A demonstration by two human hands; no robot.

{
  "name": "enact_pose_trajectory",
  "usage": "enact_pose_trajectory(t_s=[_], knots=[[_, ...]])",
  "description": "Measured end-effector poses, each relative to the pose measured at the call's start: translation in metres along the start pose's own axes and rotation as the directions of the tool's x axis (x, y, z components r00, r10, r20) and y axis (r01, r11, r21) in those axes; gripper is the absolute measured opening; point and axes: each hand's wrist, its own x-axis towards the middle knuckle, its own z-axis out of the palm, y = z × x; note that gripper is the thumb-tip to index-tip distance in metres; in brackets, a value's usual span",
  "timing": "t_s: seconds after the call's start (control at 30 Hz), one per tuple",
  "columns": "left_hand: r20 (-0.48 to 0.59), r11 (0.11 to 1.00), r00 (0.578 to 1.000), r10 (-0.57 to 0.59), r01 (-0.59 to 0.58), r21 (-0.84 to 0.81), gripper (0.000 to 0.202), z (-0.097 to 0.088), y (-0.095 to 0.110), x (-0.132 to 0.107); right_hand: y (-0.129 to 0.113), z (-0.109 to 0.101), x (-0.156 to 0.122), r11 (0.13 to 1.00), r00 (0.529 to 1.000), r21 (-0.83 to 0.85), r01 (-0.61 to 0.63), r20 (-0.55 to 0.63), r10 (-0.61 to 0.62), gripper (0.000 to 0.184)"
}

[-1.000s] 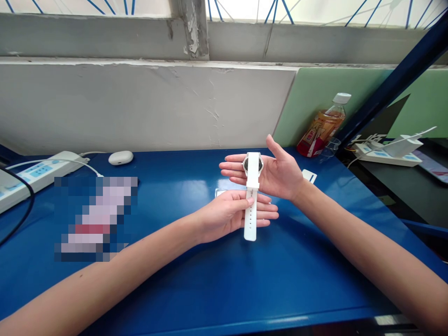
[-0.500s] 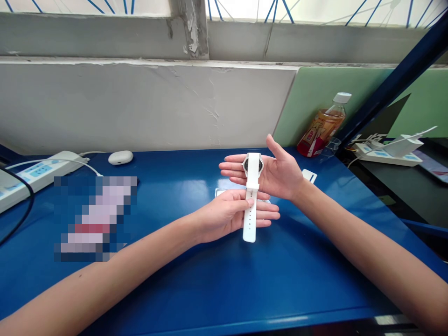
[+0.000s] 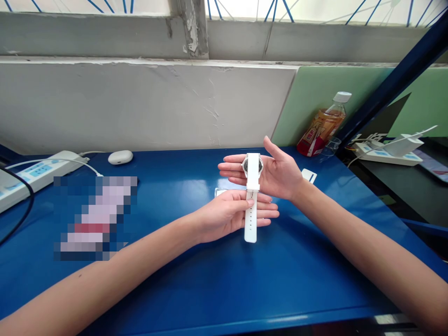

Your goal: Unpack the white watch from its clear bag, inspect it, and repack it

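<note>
A white wristwatch (image 3: 252, 189) with a round case and a holed strap lies across both hands above the blue table (image 3: 196, 280). My right hand (image 3: 275, 175) is palm up with fingers stretched flat, and the watch case rests on those fingers. My left hand (image 3: 231, 214) is just below it, palm up, with its thumb pressed on the strap against the fingers. The strap's free end hangs past the left fingers.
A white power strip (image 3: 38, 172) with cables lies at the far left, a white earbud case (image 3: 120, 157) near the wall. A small clear packet (image 3: 222, 192) and a white card (image 3: 309, 176) lie beside the hands. A tea bottle (image 3: 322, 126) and another power strip (image 3: 385, 156) stand at the right.
</note>
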Motion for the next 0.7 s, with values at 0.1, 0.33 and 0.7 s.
enact_pose_trajectory(t_s=[0.1, 0.33, 0.7], knots=[[-0.002, 1.000, 1.000, -0.005, 0.005, -0.017, 0.023, 0.0004, 0.0001, 0.0004, -0.0003, 0.0003, -0.0001, 1.000, 1.000, -0.015, -0.003, -0.008, 0.003, 0.079], [-0.040, 0.998, 0.999, -0.001, -0.002, -0.057, 0.024, 0.0007, 0.0014, 0.0007, -0.0017, 0.0000, 0.0000, 1.000, 1.000, 0.013, 0.008, 0.017, -0.009, 0.080], [-0.093, 0.998, 0.995, -0.045, 0.041, -0.047, 0.027, 0.0053, 0.0048, 0.0002, 0.0004, -0.0013, 0.0014, 1.000, 1.000, -0.020, -0.002, -0.011, 0.002, 0.071]])
